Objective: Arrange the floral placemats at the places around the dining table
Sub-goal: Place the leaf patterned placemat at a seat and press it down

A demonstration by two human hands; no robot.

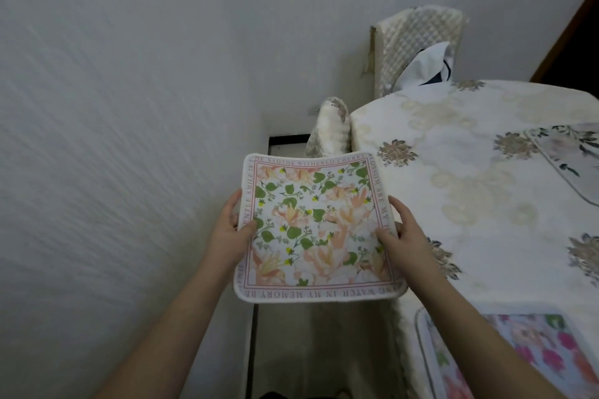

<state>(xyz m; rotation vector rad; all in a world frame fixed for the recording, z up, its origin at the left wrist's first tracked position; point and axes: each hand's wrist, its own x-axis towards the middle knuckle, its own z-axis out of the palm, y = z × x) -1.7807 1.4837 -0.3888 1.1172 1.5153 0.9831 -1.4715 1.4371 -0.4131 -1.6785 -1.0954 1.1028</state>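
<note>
Peach-flowered placemat (319, 230) held off table's left edge; looked light, soft, a little floppy. Left hand (231, 230) and right hand (400, 233) pinched opposite side edges; good hold.

Two bare forearms reach forward from the bottom of the view, angling inward toward each other. The left hand (231, 230) sits at the left edge of a floral placemat (316, 227), thumb lying on top and fingers curled underneath — a pinching grip. The right hand (403, 230) mirrors it on the right edge, thumb on the upper face, fingers wrapped over the border. Both wrists are roughly level, palms turned toward one another, holding the mat flat between them — out in front of the body.
</note>
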